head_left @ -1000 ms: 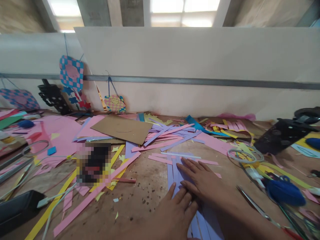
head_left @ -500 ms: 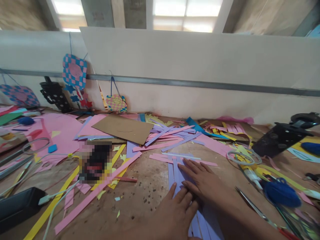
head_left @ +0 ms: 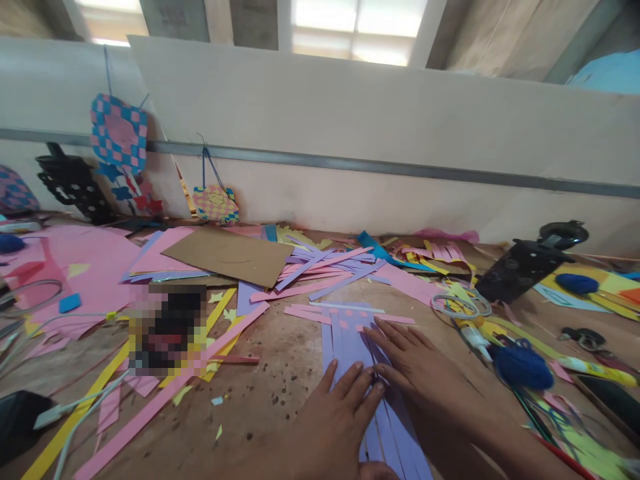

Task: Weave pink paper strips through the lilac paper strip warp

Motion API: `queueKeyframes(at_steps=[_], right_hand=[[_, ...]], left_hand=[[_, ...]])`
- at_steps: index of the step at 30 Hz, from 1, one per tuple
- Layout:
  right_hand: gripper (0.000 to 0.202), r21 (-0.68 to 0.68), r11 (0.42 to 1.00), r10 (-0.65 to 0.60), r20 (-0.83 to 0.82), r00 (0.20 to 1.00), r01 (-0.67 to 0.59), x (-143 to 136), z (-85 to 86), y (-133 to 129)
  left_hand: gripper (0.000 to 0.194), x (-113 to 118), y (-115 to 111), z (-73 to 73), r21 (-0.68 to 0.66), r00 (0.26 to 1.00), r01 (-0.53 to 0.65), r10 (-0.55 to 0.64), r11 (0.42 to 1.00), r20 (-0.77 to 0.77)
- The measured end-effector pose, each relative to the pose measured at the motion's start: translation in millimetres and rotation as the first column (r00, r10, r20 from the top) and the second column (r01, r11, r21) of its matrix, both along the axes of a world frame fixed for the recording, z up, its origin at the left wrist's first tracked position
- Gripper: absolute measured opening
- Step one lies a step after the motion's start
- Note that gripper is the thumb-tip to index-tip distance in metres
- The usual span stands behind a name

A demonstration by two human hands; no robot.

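Observation:
Long purple paper strips [head_left: 350, 340] lie side by side on the brown table, with pink strips [head_left: 307, 313] crossed through their far end in a checked pattern. My left hand [head_left: 345, 413] rests flat on the strips and the table beside them, fingers spread. Just to its right, my right hand [head_left: 420, 367] lies over the right edge of the strips, fingers stretched toward the woven end. The two hands are close together near the thumb of my right hand. A thin pale strip [head_left: 350, 308] lies across the top of the weave.
Loose pink and purple strips and brown cardboard [head_left: 230, 257] lie behind. A blurred dark object [head_left: 173, 330] and cables are at left. On the right are blue yarn [head_left: 523, 365], a glue bottle [head_left: 475, 341] and a black tumbler [head_left: 520, 270].
The view has shifted to the right. My left hand's fingers have spread and straightened, and more of the pink-and-purple weave shows beyond my right hand.

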State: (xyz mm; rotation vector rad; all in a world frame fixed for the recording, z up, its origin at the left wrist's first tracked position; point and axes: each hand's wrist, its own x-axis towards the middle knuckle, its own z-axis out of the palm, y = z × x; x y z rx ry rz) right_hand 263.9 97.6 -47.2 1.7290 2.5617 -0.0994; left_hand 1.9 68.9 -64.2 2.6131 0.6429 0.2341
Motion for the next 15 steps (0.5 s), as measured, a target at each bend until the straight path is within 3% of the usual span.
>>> queueKeyframes(at_steps=[6, 15], right_hand=[[0.058, 0.053, 0.998, -0.019, 0.001, 1.000, 0.019, -5, -14.8, 12], [0.060, 0.013, 0.998, -0.064, 0.023, 0.998, 0.063, -13, -3.1, 16]], left_hand=[[0.087, 2, 2, -5.1, 0.037, 1.000, -0.001, 0.002, 0.999, -0.025], [0.096, 3, 2, -0.5, 0.014, 1.000, -0.001, 0.001, 1.000, -0.029]])
